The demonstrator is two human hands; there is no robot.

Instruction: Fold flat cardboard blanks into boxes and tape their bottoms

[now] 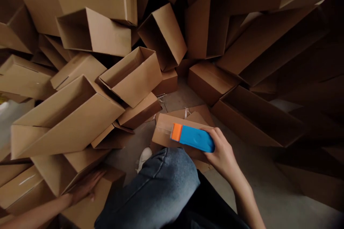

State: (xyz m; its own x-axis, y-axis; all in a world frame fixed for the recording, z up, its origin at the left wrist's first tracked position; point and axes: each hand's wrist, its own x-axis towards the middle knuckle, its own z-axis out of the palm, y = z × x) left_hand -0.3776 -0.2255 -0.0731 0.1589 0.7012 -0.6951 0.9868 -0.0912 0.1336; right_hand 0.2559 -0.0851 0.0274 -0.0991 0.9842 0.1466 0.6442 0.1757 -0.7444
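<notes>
While the right hand (224, 155) wraps around a blue tape dispenser (194, 137) with an orange head, just right of the frame's centre, the tool rests on the flaps of a small cardboard box (163, 132) lying on the concrete floor (268, 186). At lower left, the left hand (86, 188) lies flat and spread on another box (80, 211), gripping nothing. A bent knee in jeans (161, 186) fills the bottom centre and covers the small box's near edge; a white shoe (143, 157) peeks beside it. Open empty cartons (88, 114) crowd the upper frame. The right side is dark and hard to make out.
</notes>
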